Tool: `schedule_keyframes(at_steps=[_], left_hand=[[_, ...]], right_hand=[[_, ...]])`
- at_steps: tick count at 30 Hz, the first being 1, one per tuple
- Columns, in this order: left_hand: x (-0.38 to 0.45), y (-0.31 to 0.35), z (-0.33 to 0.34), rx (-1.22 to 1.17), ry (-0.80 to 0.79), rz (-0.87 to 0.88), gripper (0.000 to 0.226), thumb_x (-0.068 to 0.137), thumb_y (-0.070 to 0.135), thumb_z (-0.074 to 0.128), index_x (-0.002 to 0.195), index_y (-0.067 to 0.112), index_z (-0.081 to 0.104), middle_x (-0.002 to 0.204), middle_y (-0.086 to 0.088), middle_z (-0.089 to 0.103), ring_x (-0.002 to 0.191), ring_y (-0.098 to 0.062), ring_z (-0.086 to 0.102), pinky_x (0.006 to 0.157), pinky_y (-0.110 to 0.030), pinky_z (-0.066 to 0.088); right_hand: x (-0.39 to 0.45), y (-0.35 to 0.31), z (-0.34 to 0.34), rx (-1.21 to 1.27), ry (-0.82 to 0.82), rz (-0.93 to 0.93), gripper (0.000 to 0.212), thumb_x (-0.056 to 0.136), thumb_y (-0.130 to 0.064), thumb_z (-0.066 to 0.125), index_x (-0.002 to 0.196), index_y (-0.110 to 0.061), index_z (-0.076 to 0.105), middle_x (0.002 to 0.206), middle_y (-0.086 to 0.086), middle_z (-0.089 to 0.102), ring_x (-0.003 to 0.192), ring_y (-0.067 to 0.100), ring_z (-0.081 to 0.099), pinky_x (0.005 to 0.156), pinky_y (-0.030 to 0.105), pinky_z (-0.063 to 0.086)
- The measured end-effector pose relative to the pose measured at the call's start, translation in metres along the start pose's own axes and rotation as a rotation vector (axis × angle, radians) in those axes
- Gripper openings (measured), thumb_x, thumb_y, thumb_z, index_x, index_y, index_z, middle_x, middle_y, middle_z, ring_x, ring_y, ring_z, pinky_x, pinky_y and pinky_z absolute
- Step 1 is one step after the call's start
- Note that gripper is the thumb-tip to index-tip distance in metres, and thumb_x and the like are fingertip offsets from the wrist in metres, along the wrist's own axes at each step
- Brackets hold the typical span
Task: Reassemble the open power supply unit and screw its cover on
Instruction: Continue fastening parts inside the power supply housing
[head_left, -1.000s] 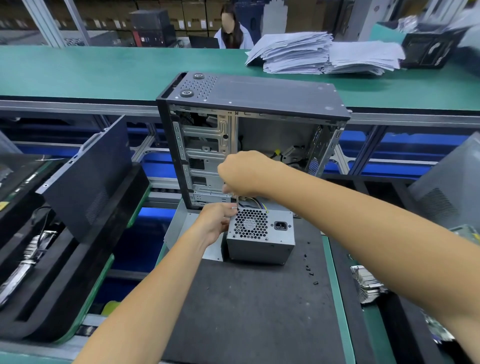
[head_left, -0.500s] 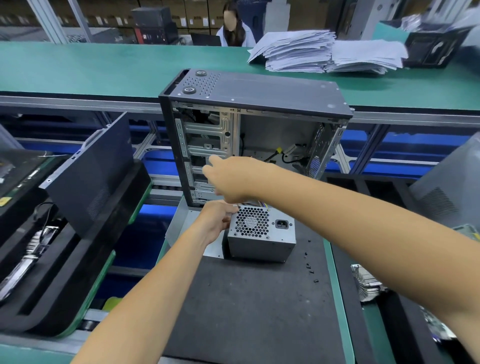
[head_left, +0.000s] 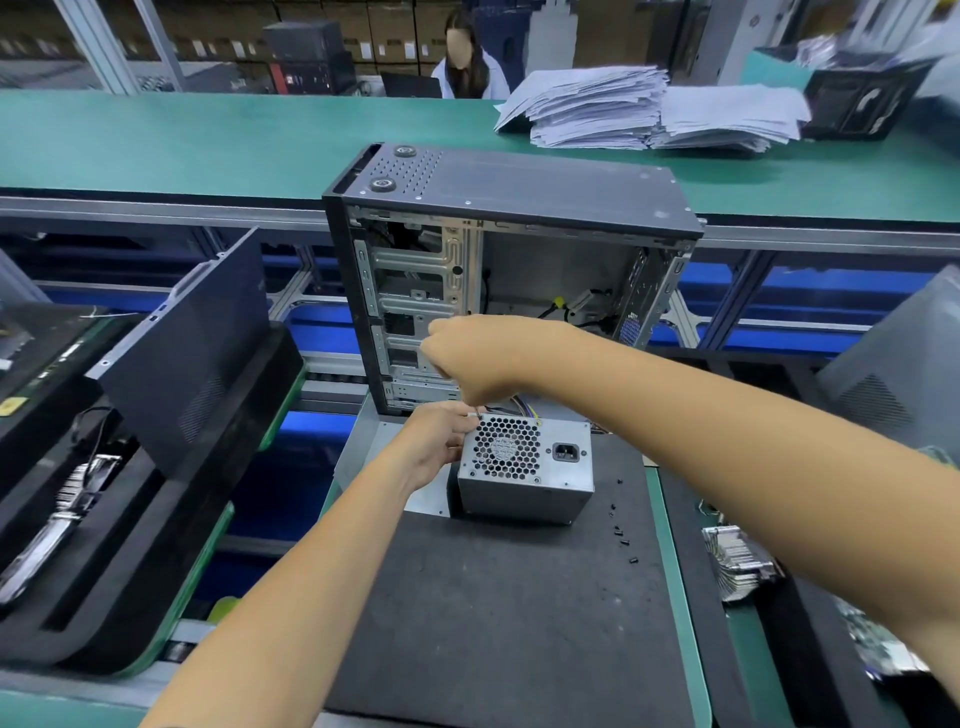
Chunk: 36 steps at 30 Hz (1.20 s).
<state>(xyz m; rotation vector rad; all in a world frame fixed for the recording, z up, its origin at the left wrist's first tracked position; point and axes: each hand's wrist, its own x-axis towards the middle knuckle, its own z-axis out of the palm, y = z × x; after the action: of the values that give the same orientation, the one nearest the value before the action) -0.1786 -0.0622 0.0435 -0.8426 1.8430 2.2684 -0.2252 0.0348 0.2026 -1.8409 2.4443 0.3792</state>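
A: Where is the power supply unit (head_left: 525, 470)?

B: On the black mat (head_left: 498, 613) covering the worktop, fan grille facing near, just in front of the open computer case (head_left: 511, 270). A grey metal plate (head_left: 384, 467) lies at its left.

A: And the hands?

B: The left hand (head_left: 434, 449) rests against the unit's left top corner, fingers curled at the edge. The right hand (head_left: 467, 353) hovers above the unit's far edge, fist curled downward; whether its fingers hold anything, I cannot tell. Coloured wires (head_left: 514, 405) show just below it.

A: Anything else?

B: Small black screws (head_left: 621, 530) are scattered right of the unit, and paper stacks (head_left: 649, 109) lie on the far green bench.
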Motion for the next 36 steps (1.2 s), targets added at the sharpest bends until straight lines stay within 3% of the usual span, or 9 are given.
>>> schedule_keyframes(at_steps=[2, 4, 8, 13, 17, 20, 25, 31, 36], left_hand=[[-0.001, 0.002, -0.002, 0.033, -0.01, 0.008, 0.019, 0.091, -0.002, 0.054, 0.098, 0.007, 0.069, 0.08, -0.006, 0.073, 0.066, -0.017, 0.066, 0.067, -0.032, 0.056], [-0.001, 0.002, -0.002, 0.052, -0.013, 0.021, 0.02, 0.09, -0.003, 0.055, 0.098, 0.008, 0.069, 0.079, -0.006, 0.072, 0.061, -0.015, 0.065, 0.064, -0.03, 0.055], [-0.001, 0.002, -0.002, 0.054, -0.017, 0.03, 0.021, 0.09, -0.004, 0.055, 0.098, 0.009, 0.07, 0.082, -0.007, 0.072, 0.06, -0.015, 0.064, 0.065, -0.032, 0.055], [-0.001, 0.001, -0.005, 0.064, -0.048, 0.025, 0.021, 0.09, -0.001, 0.055, 0.102, 0.01, 0.069, 0.087, -0.008, 0.071, 0.065, -0.016, 0.064, 0.066, -0.032, 0.054], [-0.001, -0.001, -0.003, 0.099, -0.052, 0.045, 0.02, 0.093, 0.006, 0.054, 0.103, 0.014, 0.069, 0.092, -0.007, 0.068, 0.078, -0.02, 0.06, 0.072, -0.036, 0.049], [-0.001, -0.002, -0.002, 0.097, -0.037, 0.049, 0.019, 0.093, 0.007, 0.055, 0.104, 0.017, 0.068, 0.094, -0.006, 0.067, 0.081, -0.021, 0.059, 0.072, -0.035, 0.048], [0.002, -0.002, -0.001, 0.06, 0.002, 0.03, 0.023, 0.093, 0.008, 0.058, 0.115, 0.011, 0.063, 0.104, -0.013, 0.064, 0.089, -0.026, 0.054, 0.078, -0.039, 0.045], [0.006, -0.001, 0.002, 0.104, 0.033, 0.062, 0.013, 0.095, 0.012, 0.056, 0.098, 0.016, 0.068, 0.092, -0.004, 0.069, 0.075, -0.017, 0.062, 0.068, -0.034, 0.049], [0.008, -0.001, -0.001, 0.128, 0.012, 0.098, 0.015, 0.092, 0.009, 0.059, 0.096, 0.016, 0.071, 0.093, -0.005, 0.067, 0.08, -0.02, 0.058, 0.069, -0.034, 0.05]], right_hand=[[0.0, 0.002, 0.001, 0.01, 0.06, 0.048, 0.021, 0.083, -0.004, 0.054, 0.072, -0.012, 0.039, 0.076, 0.004, 0.04, 0.063, 0.018, 0.043, 0.047, 0.026, 0.029], [-0.001, 0.002, 0.003, 0.013, 0.108, 0.095, 0.023, 0.089, -0.009, 0.053, 0.074, -0.012, 0.036, 0.07, 0.003, 0.033, 0.06, 0.019, 0.042, 0.053, 0.029, 0.034], [-0.004, 0.003, 0.006, -0.047, 0.178, 0.175, 0.011, 0.097, -0.017, 0.044, 0.088, -0.013, 0.049, 0.08, 0.006, 0.044, 0.068, 0.028, 0.045, 0.058, 0.033, 0.035], [-0.008, 0.01, 0.006, 0.11, 0.132, 0.172, 0.021, 0.094, -0.029, 0.056, 0.095, -0.009, 0.052, 0.086, 0.007, 0.049, 0.074, 0.028, 0.05, 0.058, 0.031, 0.036], [-0.008, 0.013, 0.011, 0.217, 0.161, 0.173, 0.02, 0.09, -0.028, 0.059, 0.092, -0.009, 0.055, 0.087, 0.007, 0.053, 0.081, 0.028, 0.057, 0.063, 0.032, 0.045], [-0.008, 0.015, 0.014, 0.228, 0.165, 0.195, 0.017, 0.09, -0.028, 0.058, 0.092, -0.011, 0.054, 0.087, 0.006, 0.051, 0.082, 0.027, 0.056, 0.062, 0.031, 0.042], [-0.009, 0.018, 0.015, 0.229, 0.198, 0.221, 0.017, 0.091, -0.027, 0.057, 0.09, -0.01, 0.054, 0.087, 0.008, 0.057, 0.079, 0.028, 0.058, 0.062, 0.034, 0.048], [-0.008, 0.023, 0.019, 0.266, 0.221, 0.245, 0.017, 0.091, -0.027, 0.057, 0.088, -0.012, 0.051, 0.086, 0.006, 0.056, 0.074, 0.025, 0.055, 0.056, 0.03, 0.038], [-0.009, 0.027, 0.022, 0.314, 0.254, 0.268, 0.017, 0.09, -0.028, 0.058, 0.089, -0.01, 0.056, 0.085, 0.006, 0.058, 0.074, 0.025, 0.057, 0.057, 0.031, 0.044]])
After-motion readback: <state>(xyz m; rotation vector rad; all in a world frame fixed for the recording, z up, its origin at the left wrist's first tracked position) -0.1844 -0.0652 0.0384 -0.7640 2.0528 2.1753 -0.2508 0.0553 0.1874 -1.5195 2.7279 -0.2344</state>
